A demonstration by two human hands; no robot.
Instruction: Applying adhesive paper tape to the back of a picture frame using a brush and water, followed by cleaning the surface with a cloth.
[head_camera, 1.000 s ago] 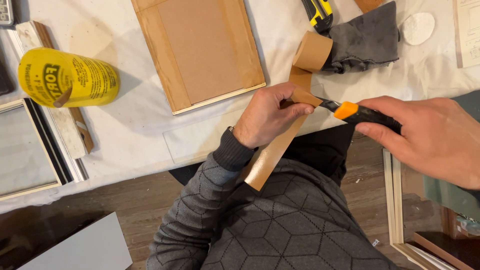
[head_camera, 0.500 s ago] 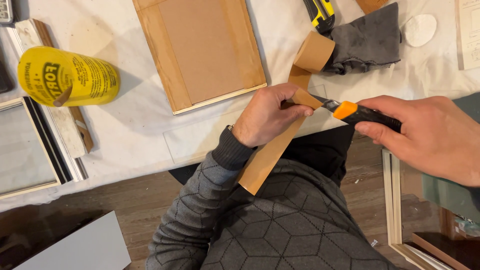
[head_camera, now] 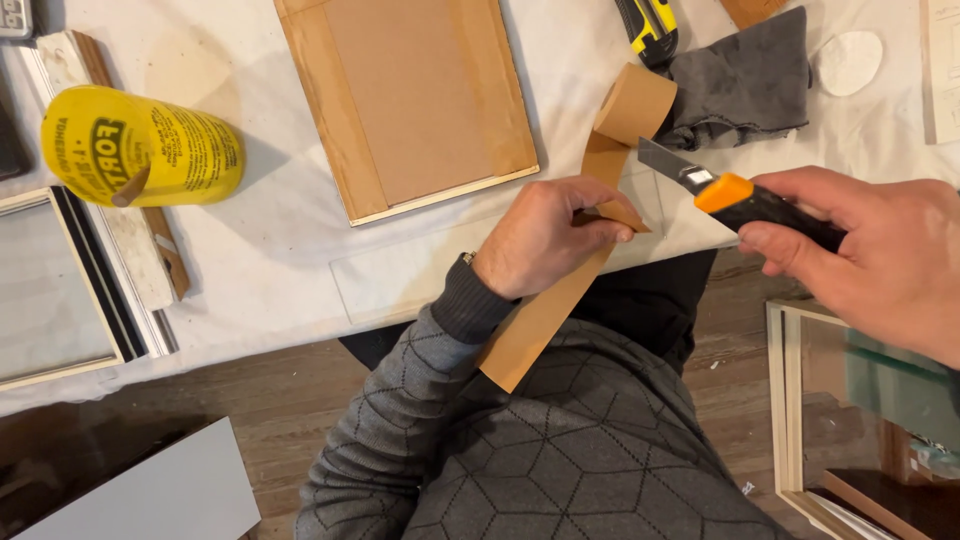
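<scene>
At table edge, tape strip (head_camera: 545, 315) hangs from my left hand (head_camera: 545, 240), fingers pinched on its upper end, loose tail over my lap. Right hand (head_camera: 880, 255) is wrapped tight round the knife (head_camera: 745, 200), blade just clear of the strip, near the roll (head_camera: 635, 105). I judge a clean cut needs the tape taut, blade angled away from my fingers. Frame back (head_camera: 410, 100) lies beyond.

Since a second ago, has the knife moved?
Yes. The utility knife has pulled right, off the brown tape strip, judged against the tape roll.
</scene>
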